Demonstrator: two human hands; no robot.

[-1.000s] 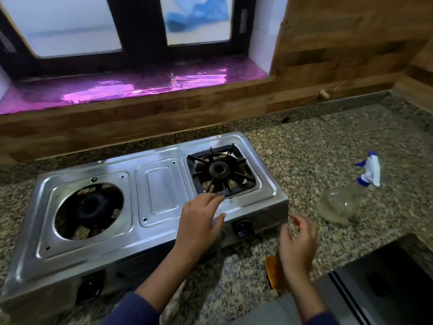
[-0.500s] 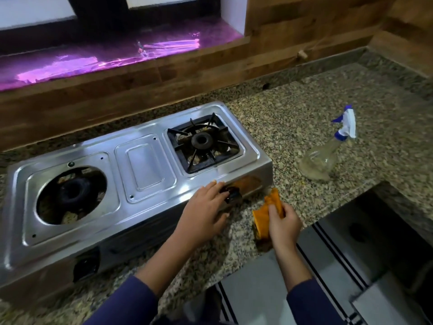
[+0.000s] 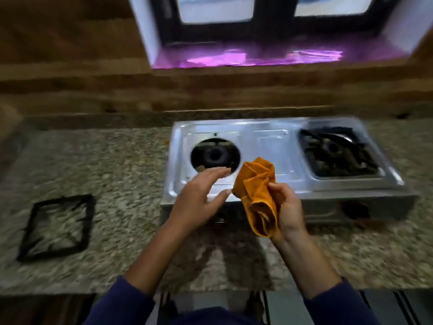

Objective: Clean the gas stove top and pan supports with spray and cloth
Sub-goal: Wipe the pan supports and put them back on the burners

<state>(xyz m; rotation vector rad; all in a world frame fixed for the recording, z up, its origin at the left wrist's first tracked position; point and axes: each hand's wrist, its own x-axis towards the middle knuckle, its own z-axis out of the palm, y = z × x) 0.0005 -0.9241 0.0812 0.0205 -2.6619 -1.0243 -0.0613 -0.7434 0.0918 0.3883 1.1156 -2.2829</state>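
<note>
**Orange cloth raised over the stove: hazards before wiping**

Orange, bunched fabric cloth [image 3: 256, 198] is grasped in the right hand [image 3: 284, 212], held above the front edge of the 2-burner stainless-steel gas stove [image 3: 271, 146]. The left hand [image 3: 199, 195] is released, fingers spread, thumb just beside the cloth, holding nothing. Left on the speckled granite counter [image 3: 131, 160] lies 1 black square pan support [image 3: 56, 227], well apart from the stove. Farther back, the left burner opening [image 3: 215, 154] is bare; the right black pan support [image 3: 337, 152] remains seated. Likely risks: cloth snagging on the seated support's prongs, or a bunched cloth smearing rather than lifting grime. No spray bottle is visible.
</note>
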